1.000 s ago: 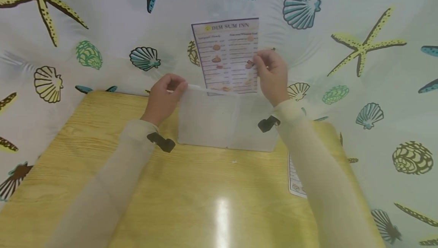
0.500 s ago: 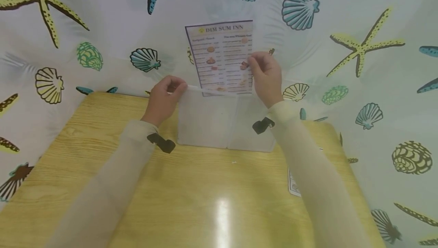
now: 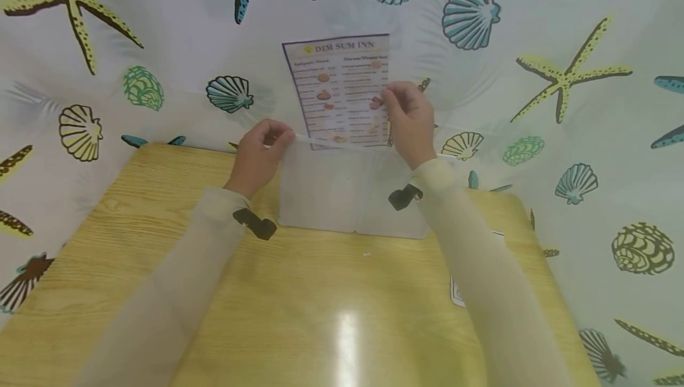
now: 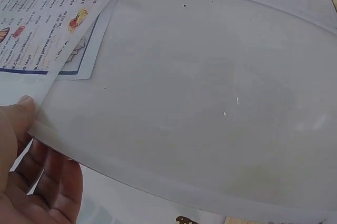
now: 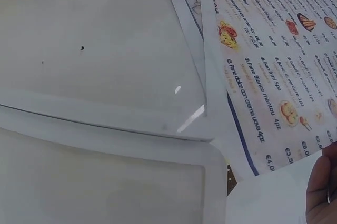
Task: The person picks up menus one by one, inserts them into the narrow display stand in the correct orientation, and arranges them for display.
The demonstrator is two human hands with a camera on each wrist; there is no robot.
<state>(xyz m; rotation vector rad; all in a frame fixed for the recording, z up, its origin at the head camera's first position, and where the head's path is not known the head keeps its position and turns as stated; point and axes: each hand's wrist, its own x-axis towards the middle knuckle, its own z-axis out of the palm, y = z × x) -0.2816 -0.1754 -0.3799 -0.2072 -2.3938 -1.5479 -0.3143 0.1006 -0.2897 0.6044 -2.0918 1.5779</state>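
Note:
A printed menu sheet headed "DIM SUM INN" stands upright above a clear, white-edged two-panel menu cover. My right hand pinches the sheet's right edge between thumb and fingers. The cover's upper left corner is in my left hand, thumb on one side and fingers behind. In the left wrist view, the bottom corner of the menu sheet shows through the cover's clear panel. The right wrist view has the sheet's other bottom corner outside the clear panel, beside the cover's middle fold.
A wooden table carries the cover near its far edge. Another printed card lies on the right, mostly hidden under my right sleeve. A cloth with shells and starfish hangs behind the table.
My right hand and the menu sheet have shifted left, the sheet now further over the left panel. My left hand keeps its hold on the cover's corner.

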